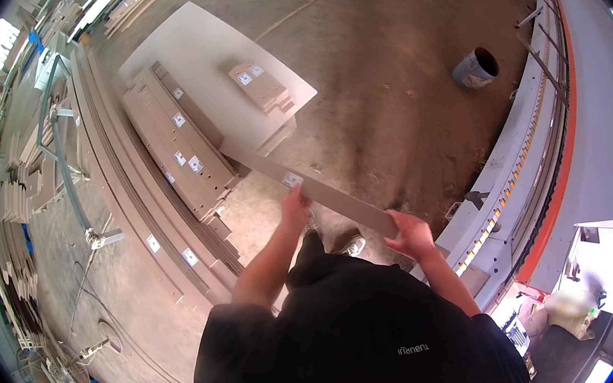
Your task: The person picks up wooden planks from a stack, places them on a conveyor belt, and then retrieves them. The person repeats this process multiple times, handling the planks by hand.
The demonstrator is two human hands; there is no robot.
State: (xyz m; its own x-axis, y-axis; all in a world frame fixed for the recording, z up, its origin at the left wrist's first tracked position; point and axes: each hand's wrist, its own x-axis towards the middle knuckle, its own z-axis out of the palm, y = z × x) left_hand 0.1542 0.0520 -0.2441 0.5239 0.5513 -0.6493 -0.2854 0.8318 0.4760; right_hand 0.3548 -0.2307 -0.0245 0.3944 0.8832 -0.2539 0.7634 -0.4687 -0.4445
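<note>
I hold a long, narrow brown board [305, 180] out in front of me, slanting from upper left down to lower right. My left hand [295, 209] grips its near edge around the middle, beside a small white label. My right hand [411, 234] is closed on the board's lower right end. The board's far end hangs over a stack of similar brown boards [180, 141] lying on a white panel [206, 44] on the floor.
A second small stack of boards [260, 87] lies on the white panel. Long brown strips [134, 203] run along the floor at left. A grey and orange machine [544, 149] stands at right. A grey bucket [475, 68] sits on the concrete floor.
</note>
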